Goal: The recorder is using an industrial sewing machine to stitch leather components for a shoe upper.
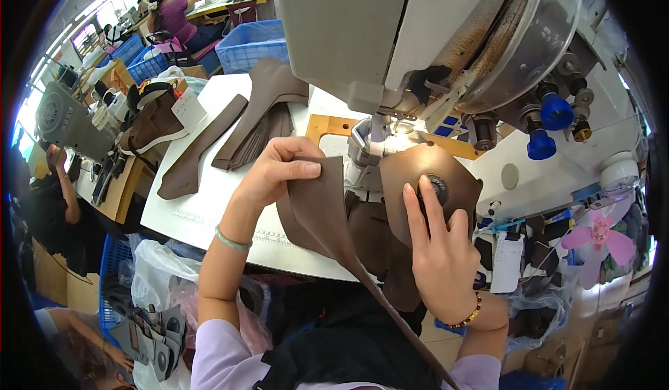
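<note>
My left hand pinches the upper end of a long dark brown leather-like strip between thumb and fingers. From there the strip runs down across my lap toward the lower right. My right hand lies on a brown shoe-upper piece with a round dark badge, its index and middle fingers stretched out beside the badge and the others bent. This piece sits just right of the needle area of a sewing machine, under its lamp. More brown material hangs below between my hands.
A stack of brown cut pieces and a single long piece lie on the white table. Left of them stands a brown shoe. Blue baskets and a seated co-worker are behind. A pink fan is at right.
</note>
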Motion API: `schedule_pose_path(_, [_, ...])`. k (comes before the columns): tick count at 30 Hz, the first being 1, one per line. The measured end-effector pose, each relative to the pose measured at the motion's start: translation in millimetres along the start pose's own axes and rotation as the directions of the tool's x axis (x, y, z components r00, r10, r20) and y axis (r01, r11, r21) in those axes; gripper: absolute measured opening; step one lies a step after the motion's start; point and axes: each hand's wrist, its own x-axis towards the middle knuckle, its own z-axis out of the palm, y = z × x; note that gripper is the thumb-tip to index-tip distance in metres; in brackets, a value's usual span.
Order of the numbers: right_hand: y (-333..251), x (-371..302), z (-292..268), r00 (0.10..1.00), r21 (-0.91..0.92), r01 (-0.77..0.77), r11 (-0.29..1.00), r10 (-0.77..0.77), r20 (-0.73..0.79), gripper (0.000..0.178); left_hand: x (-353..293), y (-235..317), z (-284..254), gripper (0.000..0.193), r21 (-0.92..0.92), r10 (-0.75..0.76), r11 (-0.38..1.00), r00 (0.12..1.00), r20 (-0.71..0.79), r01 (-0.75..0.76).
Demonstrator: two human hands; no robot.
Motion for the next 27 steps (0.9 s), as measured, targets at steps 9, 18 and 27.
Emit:
schedule_pose_path(9, [1,6,6,0.996,0.089,-0.08,0.993,0.076,0.041,0.056,15,6,10,0.012,-0.03,-0.075,0.997,0.996,0.043,0.077])
schedule_pose_path(18, [-11,13,37,0.998,0.198,-0.041,0.979,0.031,0.052,0.052,31,16,30,0.017,0.448,-0.08,0.88,0.978,-0.19,0.159])
schedule_pose_path(27, [6,1,78,0.94,0.524,-0.245,0.816,0.332,-0.076,0.056,45,24,47,0.025,0.763,0.128,0.644,0.975,-0.181,0.057])
